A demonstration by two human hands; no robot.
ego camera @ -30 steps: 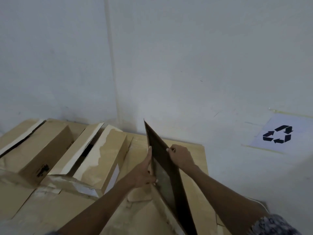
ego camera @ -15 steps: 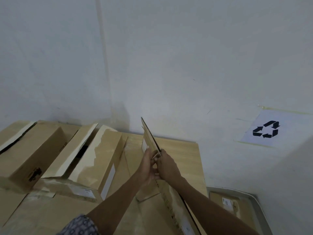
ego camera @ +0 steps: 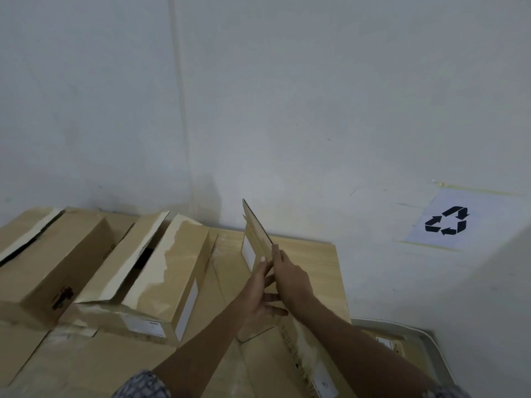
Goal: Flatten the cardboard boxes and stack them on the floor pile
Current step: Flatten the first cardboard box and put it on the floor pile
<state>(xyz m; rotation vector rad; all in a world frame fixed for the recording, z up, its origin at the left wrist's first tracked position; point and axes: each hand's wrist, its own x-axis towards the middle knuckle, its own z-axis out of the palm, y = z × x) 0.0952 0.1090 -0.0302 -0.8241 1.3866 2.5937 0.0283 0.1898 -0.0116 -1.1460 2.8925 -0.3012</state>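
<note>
The cardboard box, which gaped open a second ago, is now squeezed almost flat and stands on edge over the bench. The left hand and right hand press its faces with straight fingers. It looks ready for the floor pile.

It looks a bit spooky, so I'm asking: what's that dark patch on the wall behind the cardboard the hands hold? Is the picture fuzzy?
Head view: the dark patch is a soft shadow on the wall, likely from the flattened box between the left hand and right hand; same view: dim, even light, no glare, slightly soft, yet the recycling sign shows clearly.
</note>
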